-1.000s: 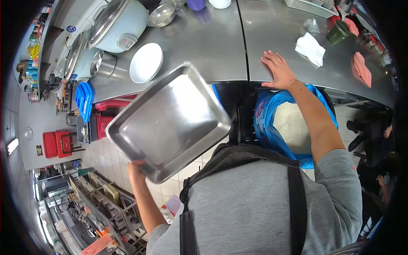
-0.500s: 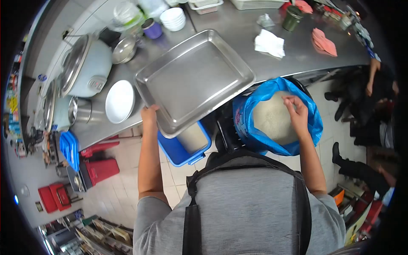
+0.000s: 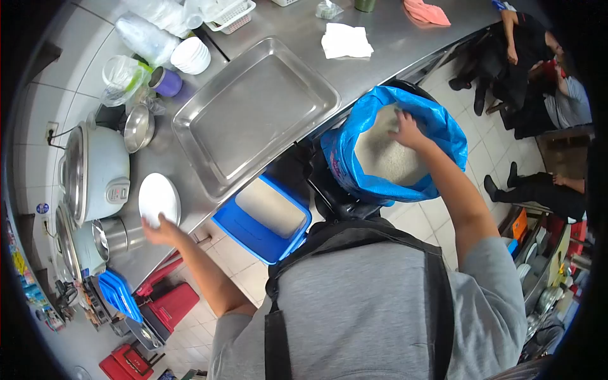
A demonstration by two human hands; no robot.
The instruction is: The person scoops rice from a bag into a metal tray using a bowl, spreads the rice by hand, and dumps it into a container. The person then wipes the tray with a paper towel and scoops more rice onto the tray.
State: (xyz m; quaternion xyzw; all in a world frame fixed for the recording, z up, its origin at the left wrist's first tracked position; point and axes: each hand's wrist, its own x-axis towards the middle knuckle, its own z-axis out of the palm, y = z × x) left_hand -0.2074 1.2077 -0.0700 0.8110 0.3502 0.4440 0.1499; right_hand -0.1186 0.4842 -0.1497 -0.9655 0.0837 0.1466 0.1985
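My left hand (image 3: 161,232) reaches over the counter's front edge to the near rim of a white bowl (image 3: 159,194). Its fingers are apart at the rim; whether they touch it I cannot tell. My right hand (image 3: 408,131) is inside the mouth of a blue bag (image 3: 453,140), fingers spread, just over or on the rice-like pale grains (image 3: 399,163). Between the hands, a shallow steel tray (image 3: 253,114) lies on the counter. Below the tray a blue bin (image 3: 250,237) stands with pale grains along its far side.
Rice cookers (image 3: 101,168), a steel pot (image 3: 114,235) and a metal bowl (image 3: 139,130) line the left of the steel counter (image 3: 285,38). A white cloth (image 3: 347,41) lies behind the tray. Other people (image 3: 529,63) sit at the right.
My left hand has let go of the tray and moved left to the white bowl. The tray now sits flatter on the counter. My right hand's fingers have spread and dipped toward the grains.
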